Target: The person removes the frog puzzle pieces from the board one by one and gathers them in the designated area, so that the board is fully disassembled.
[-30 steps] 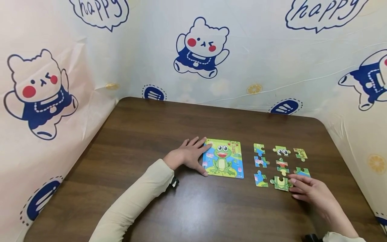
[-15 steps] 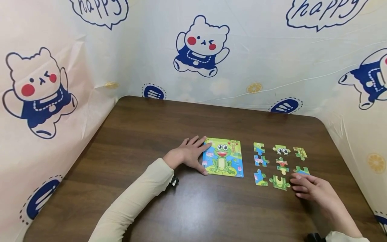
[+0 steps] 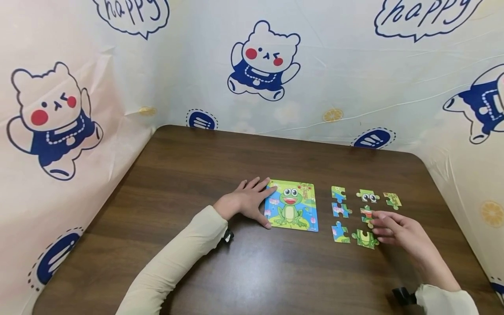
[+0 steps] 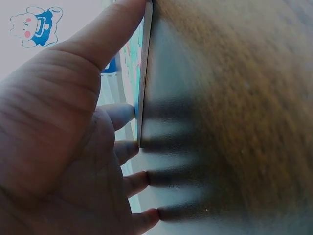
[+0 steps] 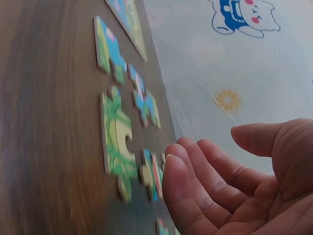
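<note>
My left hand [image 3: 249,202] lies spread at the left edge of a square frog picture puzzle board [image 3: 290,205]. In the left wrist view, the thumb and some fingertips touch the board's edge, the others the table. My right hand [image 3: 405,234] hovers over the loose puzzle pieces, fingers loosely bent, thumb apart, holding nothing in the right wrist view. Its fingertips are by the frog-mouth piece [image 3: 366,213], partly covering it; whether they touch is unclear. Just below is the frog-belly piece [image 3: 366,239]. The hand hides a blue-green piece on the right in the head view.
Other loose pieces lie in rows: the frog-eyes piece [image 3: 368,196], a tree piece [image 3: 393,200], and three at the left, including a blue-green corner piece [image 3: 340,233]. The brown wooden table [image 3: 204,175] meets a printed cloth backdrop [image 3: 334,65].
My right hand has moved away from me, from beside the frog-belly piece to the frog-mouth piece, and now covers the blue-green piece on the right. My left hand stays put.
</note>
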Tool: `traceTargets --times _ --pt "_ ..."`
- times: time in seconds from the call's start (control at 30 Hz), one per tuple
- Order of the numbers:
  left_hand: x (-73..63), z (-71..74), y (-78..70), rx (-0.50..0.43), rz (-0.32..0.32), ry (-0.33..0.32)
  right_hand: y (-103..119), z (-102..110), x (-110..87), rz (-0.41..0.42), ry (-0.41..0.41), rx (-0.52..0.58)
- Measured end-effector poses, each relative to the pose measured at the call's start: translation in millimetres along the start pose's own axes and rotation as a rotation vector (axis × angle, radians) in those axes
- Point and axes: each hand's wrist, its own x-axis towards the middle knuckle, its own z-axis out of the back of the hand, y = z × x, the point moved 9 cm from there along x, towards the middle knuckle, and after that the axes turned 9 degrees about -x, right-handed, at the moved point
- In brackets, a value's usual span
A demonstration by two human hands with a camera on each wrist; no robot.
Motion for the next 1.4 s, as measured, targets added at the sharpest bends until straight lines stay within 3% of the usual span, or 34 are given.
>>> traceTargets --times 0.57,1.1,1.4 --pt "-2.3 0.8 -1.6 0.011 0.009 0.003 66 -64 37.9 0.100 0.114 0.087" --pt "-1.1 -1.1 -2.7 0.018 0.019 0.013 89 -110 64.1 0.093 0.202 0.102" --pt "0.0 0.1 -2.2 0.020 0.020 0.011 101 -124 71.1 0.142 0.152 -0.012"
